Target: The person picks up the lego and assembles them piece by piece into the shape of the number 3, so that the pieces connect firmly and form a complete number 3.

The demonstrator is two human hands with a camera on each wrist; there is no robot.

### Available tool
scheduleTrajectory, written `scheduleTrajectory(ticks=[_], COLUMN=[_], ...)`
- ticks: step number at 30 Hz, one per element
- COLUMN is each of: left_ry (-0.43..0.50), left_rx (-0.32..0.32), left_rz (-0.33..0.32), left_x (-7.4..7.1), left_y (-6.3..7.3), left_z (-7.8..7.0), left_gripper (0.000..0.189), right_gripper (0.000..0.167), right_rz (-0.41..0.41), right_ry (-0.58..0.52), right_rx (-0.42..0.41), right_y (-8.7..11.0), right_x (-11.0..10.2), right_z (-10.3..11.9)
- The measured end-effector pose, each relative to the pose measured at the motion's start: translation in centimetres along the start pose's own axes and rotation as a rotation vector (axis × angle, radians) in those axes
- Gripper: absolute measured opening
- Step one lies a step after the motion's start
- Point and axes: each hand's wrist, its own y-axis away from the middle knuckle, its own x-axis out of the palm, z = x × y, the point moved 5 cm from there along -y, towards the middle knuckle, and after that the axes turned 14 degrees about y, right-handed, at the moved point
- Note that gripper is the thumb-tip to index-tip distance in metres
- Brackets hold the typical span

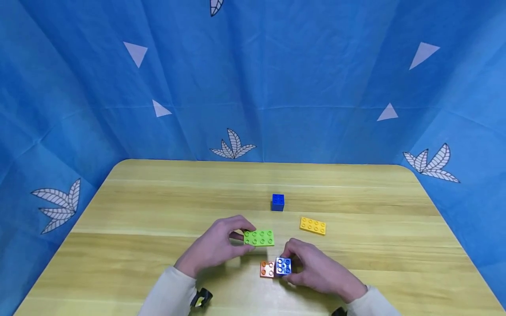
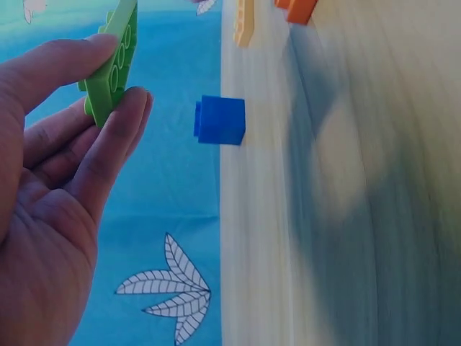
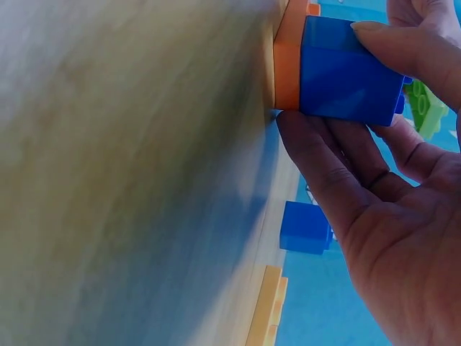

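My left hand pinches a green eight-stud building brick by its left end, between thumb and fingers. It holds the brick raised off the table, as the left wrist view shows. Thumb and fingers of my right hand grip a blue four-stud brick. That blue brick sits on the right part of a flat orange brick; bare orange studs show to its left in the head view. Whether the two are pressed fully together I cannot tell.
A second blue brick stands farther back on the wooden table. A flat yellow brick lies to the right, beyond my right hand. Blue cloth with leaf prints hangs behind the table and at its sides.
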Motion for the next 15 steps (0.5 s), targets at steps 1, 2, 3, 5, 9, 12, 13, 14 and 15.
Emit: scheduleTrajectory(ticks=[1, 2, 3, 5, 9, 12, 13, 14, 15], left_ry=[-0.007, -0.009, -0.009, -0.001, 0.004, -0.004, -0.004, -0.011, -0.021], left_rx=[0.011, 0.022, 0.032, 0.042, 0.04, 0.044, 0.05, 0.059, 0.067], left_rz=[0.003, 0.007, 0.011, 0.017, 0.028, 0.044, 0.052, 0.059, 0.065], left_x=[0.2, 0.3, 0.4, 0.7, 1.1, 1.5, 1.7, 1.9, 2.0], left_y=[0.0, 0.1, 0.1, 0.2, 0.3, 0.4, 0.5, 0.5, 0.6], left_z=[-0.1, -0.2, -0.3, -0.5, -0.7, -1.0, -1.2, -1.4, -1.6], left_gripper=[0.035, 0.034, 0.034, 0.033, 0.033, 0.032, 0.031, 0.03, 0.03], right_gripper=[0.026, 0.026, 0.027, 0.027, 0.028, 0.029, 0.029, 0.03, 0.03], right_rz=[-0.002, -0.003, -0.004, -0.005, -0.004, -0.012, -0.015, -0.019, -0.022], right_ry=[0.007, 0.011, 0.009, 0.004, -0.025, -0.013, -0.005, 0.007, 0.02], right_rx=[-0.002, -0.003, -0.005, -0.006, -0.005, -0.005, -0.004, -0.003, -0.004], right_y=[0.0, 0.0, 0.0, 0.0, 0.0, 0.0, 0.0, 0.0, 0.0], right_x=[0.0, 0.0, 0.0, 0.0, 0.1, 0.1, 0.1, 0.0, 0.0], right_z=[0.0, 0.0, 0.0, 0.0, -0.1, -0.1, -0.1, -0.1, 0.0])
